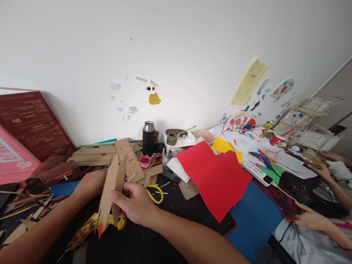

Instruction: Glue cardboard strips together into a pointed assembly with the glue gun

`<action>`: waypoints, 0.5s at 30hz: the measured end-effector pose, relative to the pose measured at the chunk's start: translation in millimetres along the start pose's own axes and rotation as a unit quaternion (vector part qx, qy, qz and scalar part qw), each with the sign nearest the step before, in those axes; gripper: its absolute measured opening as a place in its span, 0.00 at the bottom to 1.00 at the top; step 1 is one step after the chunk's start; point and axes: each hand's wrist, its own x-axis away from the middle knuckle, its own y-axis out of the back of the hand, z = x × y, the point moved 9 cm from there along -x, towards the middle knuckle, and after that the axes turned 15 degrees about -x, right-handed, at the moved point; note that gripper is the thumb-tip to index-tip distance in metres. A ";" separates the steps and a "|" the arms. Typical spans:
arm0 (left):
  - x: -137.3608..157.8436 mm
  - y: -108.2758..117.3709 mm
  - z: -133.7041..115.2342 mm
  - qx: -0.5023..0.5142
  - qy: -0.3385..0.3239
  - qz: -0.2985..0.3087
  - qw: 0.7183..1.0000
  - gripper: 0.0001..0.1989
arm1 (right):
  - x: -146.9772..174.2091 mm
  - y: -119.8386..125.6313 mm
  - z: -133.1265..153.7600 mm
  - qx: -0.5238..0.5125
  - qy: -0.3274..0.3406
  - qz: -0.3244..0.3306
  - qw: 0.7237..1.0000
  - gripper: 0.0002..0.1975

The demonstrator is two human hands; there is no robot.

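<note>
Currently: cardboard piece point(108, 190) held on end, right hand point(137, 205) pinching

- Hold: right fingers pinch the piece around mid-length, thumb on the near side, the others curled behind. Left hand point(92, 183) sits just beyond and to the left; its fingers pass out of sight behind the cardboard, so cannot tell whether they grip or only rest.
- Risk, crushing: thin panels standing apart. Too hard a squeeze from the right thumb could crease or buckle them; a loose one could let the piece twist.
- Risk, tips: the lower points hang below the fingers, close over what looks like a glue gun point(85, 231). Lowering carelessly could bend them, or snag them on it. Cannot tell if the tool is hot; if so, a drooping wrist might meet it.
- Risk, spill: pink jar point(145, 161) and brown jar point(157, 160) look uncovered, beyond the right fingers. A forward sweep of the knuckles could tip either one.
- Look of the piece: plain brown, no paint noted. Long narrow panels, tapering to sharp points above and below the fingers, set in a narrow V. One folded sheet or several joined: cannot tell.
- Nearby: yellow scissors handle point(162, 197) just right of the right fingers; red sheet point(217, 176) farther right.
</note>
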 end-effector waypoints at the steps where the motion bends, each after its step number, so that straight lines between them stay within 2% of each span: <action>1: 0.1 -0.5 -0.3 -0.009 -0.001 0.003 1.000 0.19 | -0.9 0.9 -0.1 -0.005 0.001 -0.002 1.000 0.31; 8: -1.5 -6.2 -4.1 -0.047 -0.009 0.009 0.999 0.23 | -1.1 18.5 -19.9 -0.020 -0.019 -0.036 0.999 0.30; 13: -2.7 -8.0 3.1 -0.083 0.043 -0.001 0.996 0.24 | 2.6 25.4 -17.2 -0.002 0.002 -0.028 1.000 0.27; 15: -3.4 -7.1 2.6 -0.104 0.036 -0.018 0.994 0.23 | 3.6 27.7 -17.1 0.025 0.011 -0.030 0.999 0.26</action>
